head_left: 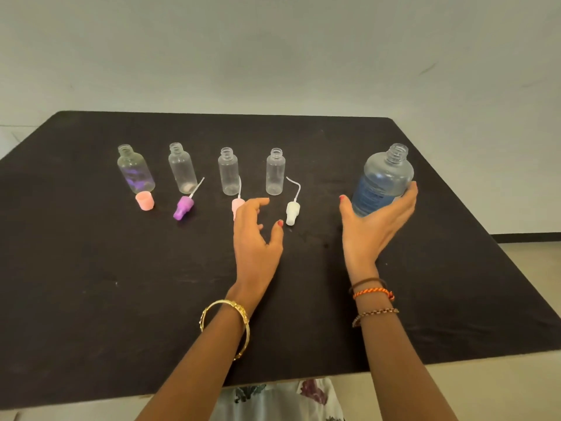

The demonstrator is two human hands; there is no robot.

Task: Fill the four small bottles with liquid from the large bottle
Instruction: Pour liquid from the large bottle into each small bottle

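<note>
Both forearms are bare, with no sleeves showing. The left hand [258, 238] has red-painted nails, and its wrist carries a loose, ornate gold metal bangle [226, 326]. The right hand [368, 226] also has red nail polish. Its wrist wears a thin dark brown band [365, 281], just below it a braided orange thread bracelet [373, 293], and lower on the forearm a brown beaded bracelet [375, 316]. At the bottom edge, a white garment with a purple and green floral print [282, 399] shows.
</note>
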